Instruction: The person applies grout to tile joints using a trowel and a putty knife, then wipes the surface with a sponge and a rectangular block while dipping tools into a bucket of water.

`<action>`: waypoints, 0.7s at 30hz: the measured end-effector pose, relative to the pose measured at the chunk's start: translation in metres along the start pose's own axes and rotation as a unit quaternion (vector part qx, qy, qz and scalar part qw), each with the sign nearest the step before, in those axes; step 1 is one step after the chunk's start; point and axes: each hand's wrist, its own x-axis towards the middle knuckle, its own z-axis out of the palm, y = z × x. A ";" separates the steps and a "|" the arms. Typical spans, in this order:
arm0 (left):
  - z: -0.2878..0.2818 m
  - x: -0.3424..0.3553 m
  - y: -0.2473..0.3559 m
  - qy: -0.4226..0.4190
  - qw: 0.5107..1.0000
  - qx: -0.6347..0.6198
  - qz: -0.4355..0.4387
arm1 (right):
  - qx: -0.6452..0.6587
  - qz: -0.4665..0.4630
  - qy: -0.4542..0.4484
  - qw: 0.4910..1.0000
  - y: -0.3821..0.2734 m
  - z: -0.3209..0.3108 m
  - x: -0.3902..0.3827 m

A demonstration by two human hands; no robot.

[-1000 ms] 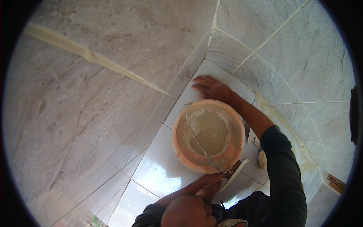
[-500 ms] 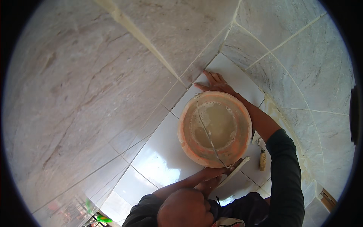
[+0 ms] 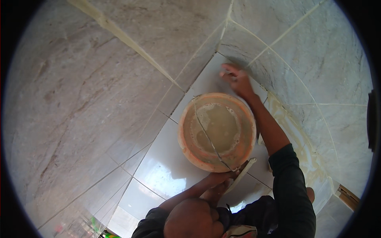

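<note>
An orange-rimmed bucket (image 3: pixel 183 148) of cloudy, foamy water stands on pale floor tiles (image 3: pixel 156 164), its thin wire handle (image 3: pixel 206 135) lying across the mouth. My right hand (image 3: pixel 237 81) is above the tile by the wall corner, past the bucket's far rim. Its fingers look bent, but motion smears them. At the bucket's near rim is my left hand (image 3: pixel 229 177), closed against a pale flat board-like tool (image 3: pixel 240 175); the rim hides part of its fingers. My right forearm mostly covers a wooden-handled trowel (image 3: pixel 270 166).
Marbled wall tiles (image 3: pixel 95 79) rise at the left, and more wall tiles (image 3: pixel 317 59) at the right, meeting in the far corner. Wet yellowish grout (image 3: pixel 295 133) smears the floor edge along the right wall.
My right hand has lifted from lying spread on the tile and bent its fingers. My view has shifted slightly, and my right sleeve now covers most of the trowel. My left hand stays by the rim.
</note>
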 end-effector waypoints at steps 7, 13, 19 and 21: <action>0.005 0.006 -0.002 -0.035 0.992 -0.118 -0.029 | 0.025 0.027 0.060 0.998 -0.140 -0.071 -0.065; -0.001 0.030 -0.026 -0.076 0.996 0.038 0.019 | -0.263 -0.044 -0.321 0.909 -0.133 -0.016 -0.122; 0.002 0.008 0.003 -0.102 0.994 -0.033 -0.008 | -0.242 0.046 -0.286 0.926 -0.156 -0.022 -0.120; 0.002 0.011 0.000 -0.101 0.994 -0.051 0.005 | -0.198 0.049 -0.237 0.950 -0.164 -0.045 -0.117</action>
